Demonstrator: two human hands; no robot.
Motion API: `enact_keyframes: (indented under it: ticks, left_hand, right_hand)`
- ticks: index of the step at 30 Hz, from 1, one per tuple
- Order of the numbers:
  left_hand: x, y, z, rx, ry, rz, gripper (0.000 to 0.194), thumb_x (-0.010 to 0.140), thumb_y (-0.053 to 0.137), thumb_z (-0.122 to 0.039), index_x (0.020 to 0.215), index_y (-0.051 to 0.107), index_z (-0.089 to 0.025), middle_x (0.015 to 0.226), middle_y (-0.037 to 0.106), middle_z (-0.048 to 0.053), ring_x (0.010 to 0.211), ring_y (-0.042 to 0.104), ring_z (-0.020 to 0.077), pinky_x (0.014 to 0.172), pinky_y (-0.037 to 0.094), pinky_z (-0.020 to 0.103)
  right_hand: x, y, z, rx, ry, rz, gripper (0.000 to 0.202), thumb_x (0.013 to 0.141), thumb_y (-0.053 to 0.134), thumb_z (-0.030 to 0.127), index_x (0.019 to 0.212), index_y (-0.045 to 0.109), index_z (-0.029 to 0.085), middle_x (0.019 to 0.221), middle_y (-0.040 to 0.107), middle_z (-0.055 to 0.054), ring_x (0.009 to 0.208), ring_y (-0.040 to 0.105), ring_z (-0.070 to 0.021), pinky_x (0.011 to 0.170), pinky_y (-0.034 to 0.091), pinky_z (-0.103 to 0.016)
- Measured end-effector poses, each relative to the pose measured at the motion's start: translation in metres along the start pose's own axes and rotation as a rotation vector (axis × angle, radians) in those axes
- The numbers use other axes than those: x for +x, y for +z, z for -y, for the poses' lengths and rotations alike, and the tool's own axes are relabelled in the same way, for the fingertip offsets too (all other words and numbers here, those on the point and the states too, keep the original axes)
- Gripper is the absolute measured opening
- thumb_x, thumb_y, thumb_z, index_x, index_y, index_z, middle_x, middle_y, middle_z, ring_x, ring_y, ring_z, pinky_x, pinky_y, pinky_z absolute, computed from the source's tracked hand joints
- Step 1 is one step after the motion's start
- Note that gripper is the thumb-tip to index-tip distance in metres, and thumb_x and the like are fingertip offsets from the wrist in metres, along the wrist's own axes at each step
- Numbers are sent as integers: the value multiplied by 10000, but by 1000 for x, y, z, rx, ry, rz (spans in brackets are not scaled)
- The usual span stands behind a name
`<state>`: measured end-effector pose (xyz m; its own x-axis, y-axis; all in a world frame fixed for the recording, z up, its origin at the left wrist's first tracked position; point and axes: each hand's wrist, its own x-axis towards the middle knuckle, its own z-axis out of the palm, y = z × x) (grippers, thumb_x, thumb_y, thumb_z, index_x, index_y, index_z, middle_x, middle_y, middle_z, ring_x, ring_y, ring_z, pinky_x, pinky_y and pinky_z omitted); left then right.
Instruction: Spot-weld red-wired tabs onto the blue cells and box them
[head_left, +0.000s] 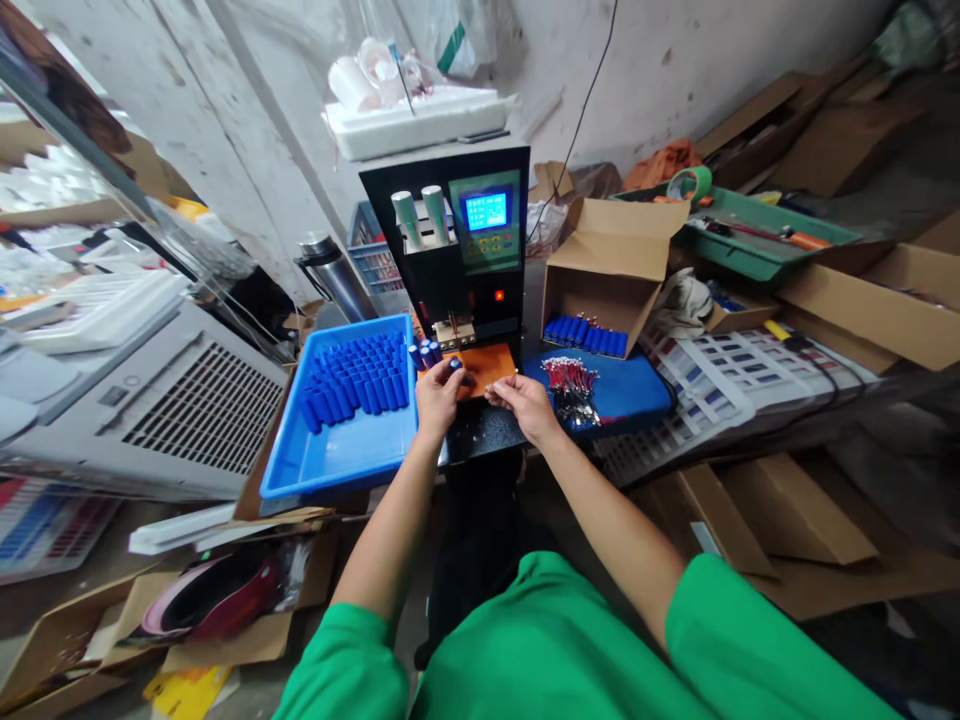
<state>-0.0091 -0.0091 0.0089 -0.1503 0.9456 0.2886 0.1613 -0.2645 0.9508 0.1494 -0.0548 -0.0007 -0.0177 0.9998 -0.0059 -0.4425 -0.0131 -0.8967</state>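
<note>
Your left hand [439,398] pinches a single blue cylinder [455,368] between thumb and fingers, over the near left part of a flat orange-brown mat [487,362]. Your right hand [529,402] has its thumb and fingertips pressed together at the mat's near right edge; whatever they may pinch is too small to make out.

Just beyond your left hand is a small group of blue cylinders with pale ends [425,354]. To your left, a rectangular bright-blue plastic tray [346,458] holds many upright blue cylinders [352,382] in packed rows, its near part bare.

On the far side of the mat stands a black boxy machine [491,165] with a lit blue screen [487,210], a glowing red light [499,296] and two silvery-green upright cylinders [418,215] at its front. A white foam slab [420,125] lies on top.

To your right, a bundle of red wires with white tips and silvery ends [571,388] lies on a blue padded surface [634,392]. Beyond it, an open brown cardboard box [611,245] holds more blue cylinders [585,334], near a green plastic tray [757,250].
</note>
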Motion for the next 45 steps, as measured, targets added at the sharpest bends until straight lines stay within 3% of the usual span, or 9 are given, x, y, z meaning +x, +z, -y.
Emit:
enact_keyframes:
  ticks: [6,13,21,45]
  left_hand:
    - [8,13,11,29,36,8,326,803,670,-352,1050,701,-143,956,752,81,859,709,191,835,581,333]
    - [5,16,16,77,62,-13,341,854,628,-347,1137,677,-163,1084,742,101,996,704,223,954,559,390]
    - [2,19,4,68,80,-32,312,864,620,-291,1143,676,-162,1082,739,102,983,705,219,931,577,379]
    - [0,20,4,91,73,-34,333,880,596,-283,1184,665,-166,1109,734,101,1034,701,227,969,567,380]
  right_hand:
    - [54,13,12,-191,-132,-99,308,723,734,477,757,646,184,791,722,-51,744,668,-164,733,552,-298]
    - [87,28,-12,-279,-180,-85,220,784,646,409,760,656,191,784,717,-40,768,667,-176,715,536,-285]
    - [87,33,-15,-343,-203,-107,228,800,642,420,778,658,193,800,721,-37,757,656,-178,685,501,-271]
    - [86,34,-11,-420,-221,-120,236,789,656,426,734,652,196,773,719,-45,760,645,-199,693,481,-293]
